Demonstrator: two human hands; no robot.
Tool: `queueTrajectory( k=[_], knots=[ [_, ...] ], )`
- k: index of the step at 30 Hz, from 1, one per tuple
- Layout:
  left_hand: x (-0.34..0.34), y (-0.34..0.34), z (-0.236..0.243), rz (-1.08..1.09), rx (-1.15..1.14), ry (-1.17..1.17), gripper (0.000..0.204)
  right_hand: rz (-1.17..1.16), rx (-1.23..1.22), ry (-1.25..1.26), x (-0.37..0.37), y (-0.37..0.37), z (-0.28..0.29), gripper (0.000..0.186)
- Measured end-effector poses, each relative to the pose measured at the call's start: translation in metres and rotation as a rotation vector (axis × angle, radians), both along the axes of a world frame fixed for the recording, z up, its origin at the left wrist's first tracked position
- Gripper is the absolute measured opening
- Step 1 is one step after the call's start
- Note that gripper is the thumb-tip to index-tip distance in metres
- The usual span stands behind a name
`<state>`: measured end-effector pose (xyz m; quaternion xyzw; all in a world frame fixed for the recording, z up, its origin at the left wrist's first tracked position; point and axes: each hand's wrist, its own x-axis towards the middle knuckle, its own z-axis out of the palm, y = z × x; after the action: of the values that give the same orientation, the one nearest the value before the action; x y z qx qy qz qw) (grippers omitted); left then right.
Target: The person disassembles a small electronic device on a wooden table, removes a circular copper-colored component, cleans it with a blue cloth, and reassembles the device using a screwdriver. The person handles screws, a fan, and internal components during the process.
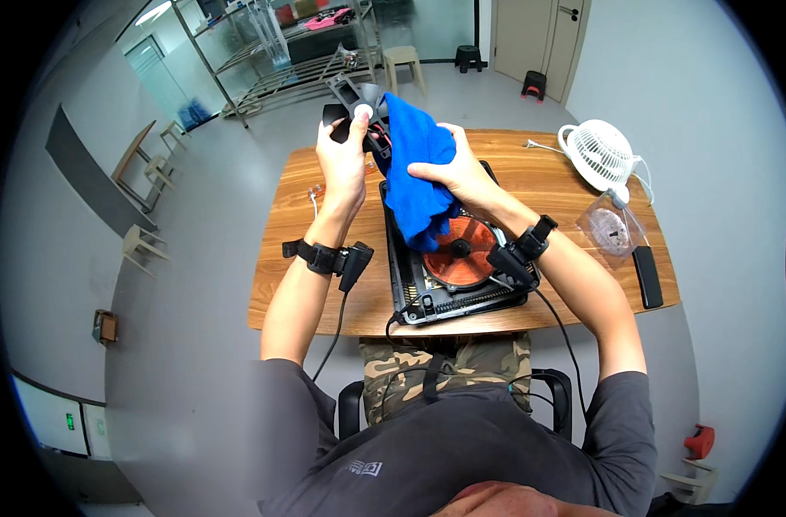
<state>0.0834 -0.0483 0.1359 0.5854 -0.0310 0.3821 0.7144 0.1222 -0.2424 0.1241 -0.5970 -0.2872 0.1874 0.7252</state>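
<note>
My left hand (343, 164) grips a small dark plastic cooling fan (345, 89) with a grey frame, held up above the far side of the table. Its thumb presses near the fan's pale hub. A blue cloth (420, 164) is bunched in my right hand (462, 177), its upper edge against the fan and covering part of it. Loose folds of the cloth hang over an opened appliance base (403, 280), a black shell resembling an induction cooker. Inside that shell lies a round copper-coloured coil (473, 269) with a black centre, partly hidden by the cloth and my right wrist.
On the wooden table (319, 297) a white fan (598, 153) stands at the far right. Nearer are a clear plastic container (612, 228) and a black oblong object (647, 277). Small parts (316, 191) lie left of the base. Cables hang from both wrist straps.
</note>
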Motion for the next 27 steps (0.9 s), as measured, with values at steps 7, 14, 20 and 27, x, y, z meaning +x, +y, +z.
queueTrajectory(
  k=[7,14,20,27],
  knots=[
    [0.006,-0.024,0.009,-0.045,-0.089,0.039,0.027,0.037,0.349,0.067,-0.025,0.024,0.003,0.092],
    [0.011,0.0,0.005,0.028,-0.206,-0.032,0.027,0.134,0.221,0.13,-0.017,0.014,-0.005,0.09],
    [0.005,0.046,0.036,0.084,-0.215,-0.081,0.017,0.1,0.032,-0.063,-0.005,-0.018,-0.008,0.089],
    [0.005,0.073,0.046,0.106,-0.23,-0.16,0.019,0.08,-0.18,-0.169,0.009,-0.043,-0.016,0.086]
  ],
)
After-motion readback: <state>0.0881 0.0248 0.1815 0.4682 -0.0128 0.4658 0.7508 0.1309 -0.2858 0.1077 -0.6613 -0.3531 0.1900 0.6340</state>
